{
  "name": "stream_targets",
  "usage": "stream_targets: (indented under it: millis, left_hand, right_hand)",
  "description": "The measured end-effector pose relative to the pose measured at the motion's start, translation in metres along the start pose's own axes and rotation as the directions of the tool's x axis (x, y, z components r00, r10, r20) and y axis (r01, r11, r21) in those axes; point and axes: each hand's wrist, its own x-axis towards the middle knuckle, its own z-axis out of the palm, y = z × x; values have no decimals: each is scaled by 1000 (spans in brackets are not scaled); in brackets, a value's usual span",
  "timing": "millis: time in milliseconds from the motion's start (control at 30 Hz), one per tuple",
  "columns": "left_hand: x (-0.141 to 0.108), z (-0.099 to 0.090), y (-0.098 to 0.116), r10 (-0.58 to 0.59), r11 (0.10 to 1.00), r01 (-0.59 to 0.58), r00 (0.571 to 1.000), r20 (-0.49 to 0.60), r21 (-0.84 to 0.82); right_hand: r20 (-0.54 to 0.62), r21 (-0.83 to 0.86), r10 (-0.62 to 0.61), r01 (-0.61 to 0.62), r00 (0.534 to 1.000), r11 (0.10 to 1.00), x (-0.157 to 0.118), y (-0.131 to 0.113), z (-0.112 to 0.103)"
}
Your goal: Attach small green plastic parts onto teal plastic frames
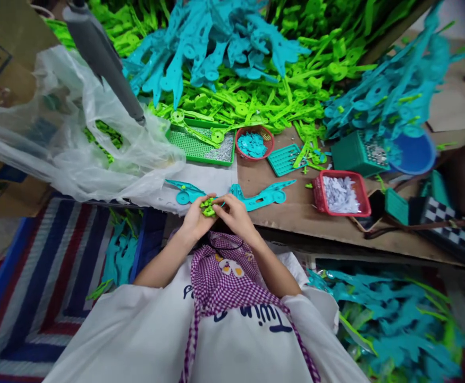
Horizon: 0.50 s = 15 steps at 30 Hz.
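Note:
My left hand (197, 219) is cupped at the table's near edge, its fingers curled round several small lime-green plastic pieces (207, 207). Beside it, my right hand (234, 214) has thumb and fingers pinched together at the edge of those pieces; whether a piece sits in the pinch is too small to make out. Just beyond the hands lie a turquoise plastic part (262, 199) with a long wing-like arm and, to its left, another turquoise part (184, 192) with a round disc. My hands partly cover the space between the two.
Heaped lime-green parts (236, 101) and turquoise parts (212, 42) fill the back. A green tray (188, 154), a red bowl (270, 133) of turquoise pieces and a red basket (320, 198) of white pieces stand near. A grey rod (104, 64) hangs at upper left above a plastic bag (136, 143).

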Motion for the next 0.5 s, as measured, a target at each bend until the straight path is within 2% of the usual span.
stream_targets:
  millis: [100,200,267,367,433,500]
  left_hand:
    - [9,23,-5,-80,995,81,996,30,-53]
    - [21,50,-9,-135,984,141,989,58,-105]
    - [28,66,-12,-168,981,177,980,105,-81]
    - [39,81,-15,-204,978,208,958,201,0]
    - [46,86,-18,-155,987,138,953,260,80]
    - [55,88,-22,-34,973,-38,952,304,228]
  right_hand:
    - [-195,116,85,-63,977,991,-3,4,-11]
    - [-392,90,75,-42,917,995,-3,4,-16]
    - [-487,69,60,-29,871,997,-2,6,-24]
    - [-571,200,175,-70,802,977,-4,24,-49]
    - [-596,293,288,-132,750,947,-12,43,-75]
    - [-609,325,362,-194,706,926,-27,62,-103]
